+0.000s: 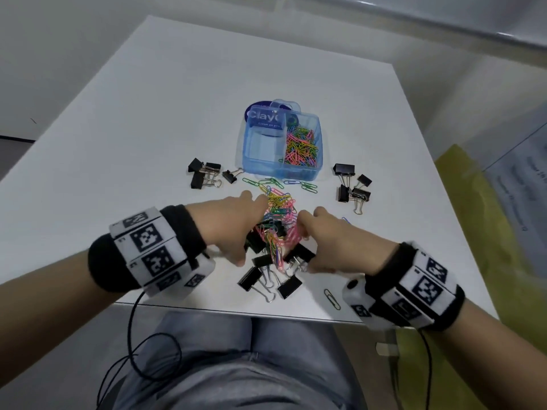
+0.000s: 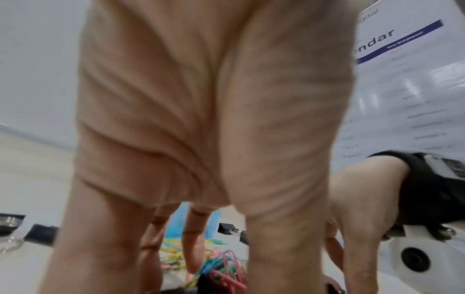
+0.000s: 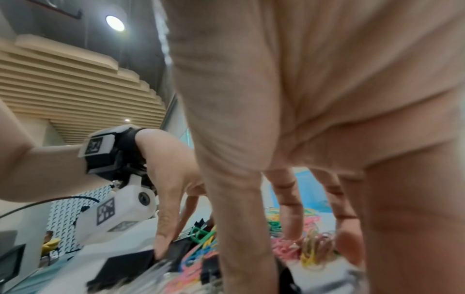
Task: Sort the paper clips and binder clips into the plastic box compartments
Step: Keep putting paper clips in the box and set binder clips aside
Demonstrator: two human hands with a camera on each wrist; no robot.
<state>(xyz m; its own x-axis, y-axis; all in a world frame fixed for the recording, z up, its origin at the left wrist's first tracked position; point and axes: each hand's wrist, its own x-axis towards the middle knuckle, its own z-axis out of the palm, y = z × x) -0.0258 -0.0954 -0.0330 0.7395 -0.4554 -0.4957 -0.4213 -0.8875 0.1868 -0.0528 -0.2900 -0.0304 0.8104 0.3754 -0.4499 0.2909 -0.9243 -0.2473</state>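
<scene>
A mixed pile of coloured paper clips and black binder clips lies near the table's front edge. My left hand touches the pile's left side with straight, spread fingers. My right hand touches its right side, fingers pointing down into the clips. Neither hand grips anything. Behind the pile stands the blue plastic box. Its right compartment holds many paper clips; its left compartment looks empty.
Several binder clips lie left of the box, several more to its right. Loose paper clips lie along the box front. Two binder clips and one paper clip sit near the front edge.
</scene>
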